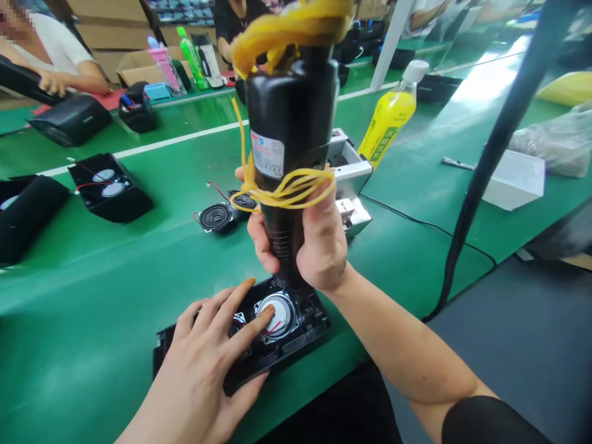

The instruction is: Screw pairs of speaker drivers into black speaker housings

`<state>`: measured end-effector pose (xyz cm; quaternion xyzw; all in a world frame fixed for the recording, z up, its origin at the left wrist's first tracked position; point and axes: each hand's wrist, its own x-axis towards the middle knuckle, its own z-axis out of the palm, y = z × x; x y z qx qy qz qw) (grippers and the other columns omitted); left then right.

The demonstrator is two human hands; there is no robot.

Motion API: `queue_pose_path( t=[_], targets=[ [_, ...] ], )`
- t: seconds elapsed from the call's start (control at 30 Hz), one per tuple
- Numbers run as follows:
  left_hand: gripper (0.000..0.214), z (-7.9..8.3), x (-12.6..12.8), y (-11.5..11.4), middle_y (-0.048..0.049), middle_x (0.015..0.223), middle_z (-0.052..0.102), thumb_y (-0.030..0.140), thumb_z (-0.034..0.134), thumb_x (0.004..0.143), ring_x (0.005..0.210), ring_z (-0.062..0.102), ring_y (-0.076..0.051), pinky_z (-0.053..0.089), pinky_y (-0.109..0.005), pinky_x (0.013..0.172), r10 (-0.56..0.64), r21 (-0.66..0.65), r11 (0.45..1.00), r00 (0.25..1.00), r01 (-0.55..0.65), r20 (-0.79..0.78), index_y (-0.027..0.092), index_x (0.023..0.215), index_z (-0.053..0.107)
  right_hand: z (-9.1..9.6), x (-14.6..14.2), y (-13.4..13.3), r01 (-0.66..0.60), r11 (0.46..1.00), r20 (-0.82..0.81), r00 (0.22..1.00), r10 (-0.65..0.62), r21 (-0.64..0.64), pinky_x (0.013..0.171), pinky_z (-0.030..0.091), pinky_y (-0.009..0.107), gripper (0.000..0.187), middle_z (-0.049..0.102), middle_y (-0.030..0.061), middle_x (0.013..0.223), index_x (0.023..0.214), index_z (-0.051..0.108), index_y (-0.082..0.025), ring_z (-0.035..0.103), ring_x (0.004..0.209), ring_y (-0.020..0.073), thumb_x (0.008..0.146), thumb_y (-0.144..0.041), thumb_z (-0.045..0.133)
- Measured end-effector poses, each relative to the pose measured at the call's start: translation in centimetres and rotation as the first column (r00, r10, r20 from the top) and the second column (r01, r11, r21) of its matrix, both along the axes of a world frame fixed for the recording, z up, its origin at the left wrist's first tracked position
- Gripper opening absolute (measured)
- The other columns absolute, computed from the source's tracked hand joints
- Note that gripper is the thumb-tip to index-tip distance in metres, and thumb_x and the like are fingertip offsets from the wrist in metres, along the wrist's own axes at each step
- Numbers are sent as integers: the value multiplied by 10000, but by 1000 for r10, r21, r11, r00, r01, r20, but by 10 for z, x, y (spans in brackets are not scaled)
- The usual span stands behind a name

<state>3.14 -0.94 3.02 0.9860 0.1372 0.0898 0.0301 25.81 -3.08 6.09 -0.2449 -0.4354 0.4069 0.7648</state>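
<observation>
My right hand (319, 246) is wrapped around a black electric screwdriver (296, 105), held upright with its lower end at the right part of a black speaker housing (296, 339). A yellow cord is tied around the screwdriver, and more yellow strands hang over its top. Its tip is hidden. My left hand (208, 345) grips the housing, thumb along the near edge and fingers spread over the top. Its index fingertip presses on the round speaker driver (277, 314) inside. A second driver (239, 320) is partly covered by my fingers.
Two loose speaker drivers (216, 217) lie beyond the housing. A grey-white device (351, 166) and a yellow bottle (388, 120) stand behind. Black speaker boxes (111, 188) are at left. A black cable (481, 160) hangs at right near a white tray (515, 179). Co-workers sit across the table.
</observation>
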Motion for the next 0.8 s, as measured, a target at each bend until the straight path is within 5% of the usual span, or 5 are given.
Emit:
queue_pose_path(
  t=[0.43,0.6,0.8],
  targets=[
    [586,2,1,0,-144,1671,433,287,657,906,1381,526,-403,512,-623,1003,-19,17,1000,1000,19,2,330,1486,586,-1,-4,-3,-124,992,74,990,122,33,454,410,285,435,526,-57,692,1028,523,-254,460,492,122,988,-669,645],
    [627,-2,1,2,-163,1639,441,266,651,889,1363,539,-419,521,-666,1010,-22,29,999,1000,21,20,343,1506,568,4,-5,-9,-167,985,88,981,171,-46,461,398,261,456,505,-79,687,1030,517,-262,433,499,101,988,-709,601],
    [612,-4,1,3,-163,1589,498,248,674,853,1366,572,-428,517,-666,1061,-13,22,1000,999,11,53,335,1456,619,-1,-6,-5,-192,980,95,978,186,52,474,427,243,451,521,-52,720,1046,555,-238,484,542,97,997,-682,616]
  ],
)
